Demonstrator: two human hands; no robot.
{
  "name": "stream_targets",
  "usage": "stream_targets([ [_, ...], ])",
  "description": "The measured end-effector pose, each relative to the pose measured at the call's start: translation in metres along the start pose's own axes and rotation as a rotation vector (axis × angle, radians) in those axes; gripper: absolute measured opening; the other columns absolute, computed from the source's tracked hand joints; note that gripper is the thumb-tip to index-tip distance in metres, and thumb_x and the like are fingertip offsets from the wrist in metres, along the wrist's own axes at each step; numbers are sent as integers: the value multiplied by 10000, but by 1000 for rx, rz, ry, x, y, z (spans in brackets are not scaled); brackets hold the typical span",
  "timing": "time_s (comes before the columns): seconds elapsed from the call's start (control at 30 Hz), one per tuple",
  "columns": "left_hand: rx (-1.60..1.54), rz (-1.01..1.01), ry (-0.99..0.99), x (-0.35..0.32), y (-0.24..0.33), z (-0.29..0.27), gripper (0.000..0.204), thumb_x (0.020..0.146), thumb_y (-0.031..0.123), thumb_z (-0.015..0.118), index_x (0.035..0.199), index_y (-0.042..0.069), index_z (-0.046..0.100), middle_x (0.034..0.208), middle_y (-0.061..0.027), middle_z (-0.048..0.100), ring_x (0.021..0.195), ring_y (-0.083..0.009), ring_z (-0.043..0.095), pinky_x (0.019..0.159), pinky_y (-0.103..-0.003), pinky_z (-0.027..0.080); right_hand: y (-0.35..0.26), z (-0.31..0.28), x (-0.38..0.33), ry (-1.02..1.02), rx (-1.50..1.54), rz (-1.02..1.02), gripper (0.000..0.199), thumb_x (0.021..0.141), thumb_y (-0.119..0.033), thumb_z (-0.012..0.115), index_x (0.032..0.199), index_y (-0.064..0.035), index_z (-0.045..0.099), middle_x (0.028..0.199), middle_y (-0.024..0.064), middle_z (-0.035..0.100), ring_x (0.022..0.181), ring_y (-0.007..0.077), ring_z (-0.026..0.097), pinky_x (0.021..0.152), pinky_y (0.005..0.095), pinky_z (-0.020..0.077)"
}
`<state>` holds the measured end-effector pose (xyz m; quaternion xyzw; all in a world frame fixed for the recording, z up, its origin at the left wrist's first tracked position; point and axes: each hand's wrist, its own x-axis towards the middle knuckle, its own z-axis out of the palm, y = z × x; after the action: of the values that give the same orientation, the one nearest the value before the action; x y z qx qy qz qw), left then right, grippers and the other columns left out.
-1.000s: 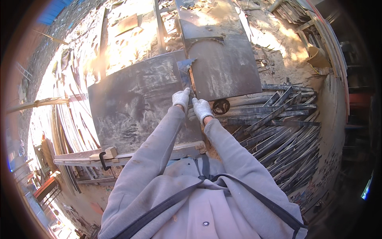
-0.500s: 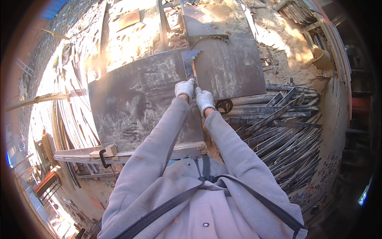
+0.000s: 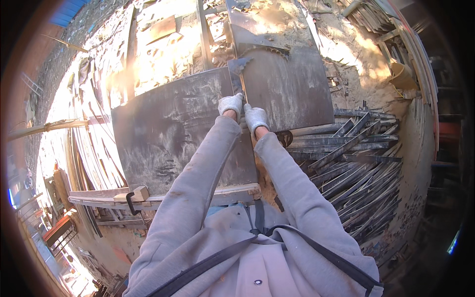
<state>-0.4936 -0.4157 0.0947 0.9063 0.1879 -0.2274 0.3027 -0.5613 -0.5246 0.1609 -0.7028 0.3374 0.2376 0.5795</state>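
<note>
We cannot tell what, if anything, our left hand (image 3: 230, 104) and right hand (image 3: 256, 118) hold; our left sleeve (image 3: 200, 171) hides part of the dark board (image 3: 163, 128).

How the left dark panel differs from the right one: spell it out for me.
Near edge: the left panel comes closer to the person's body; the right panel ends farther out.
Far side: the right panel runs on toward the top of the picture, while the left panel stops well short.
Edging: a wooden rail lines the left panel's near edge; none shows along the right panel's.
Both are dark, flat and smeared with pale marks.
</note>
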Motion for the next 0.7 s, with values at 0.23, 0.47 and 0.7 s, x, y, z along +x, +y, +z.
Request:
stream_targets([
  [0.23, -827, -140, 3, 12, 4, -13, 422, 1007, 398, 681, 1093, -9, 755, 928, -116, 762, 776, -212, 703, 701, -390, 577, -40, -5, 2, -77, -17, -165, 475, 1032, -453, 627, 1039, 18, 692, 792, 147, 733, 570, 236, 707, 478, 385, 566],
  [0.47, -1038, 159, -206, -120, 3, 15, 446, 1085, 370, 607, 1376, 36, 664, 1276, -125, 721, 1098, -169, 674, 971, -312, 523, -5, -99, -25, 157, -617, -541, 403, 967, -422, 725, 1119, -55, 661, 995, 215, 750, 927, 442, 718, 797, 527, 551],
  [0.7, -970, 67, -386, -206, -97, -30, 552, 1097, 363, 571, 1499, -11, 511, 1390, -182, 662, 1247, -246, 656, 1054, -370, 508, -145, -219, 25, 239, -1477, -986, 268, 962, -349, 713, 1045, -105, 638, 964, 179, 684, 907, 407, 689, 802, 502, 554],
])
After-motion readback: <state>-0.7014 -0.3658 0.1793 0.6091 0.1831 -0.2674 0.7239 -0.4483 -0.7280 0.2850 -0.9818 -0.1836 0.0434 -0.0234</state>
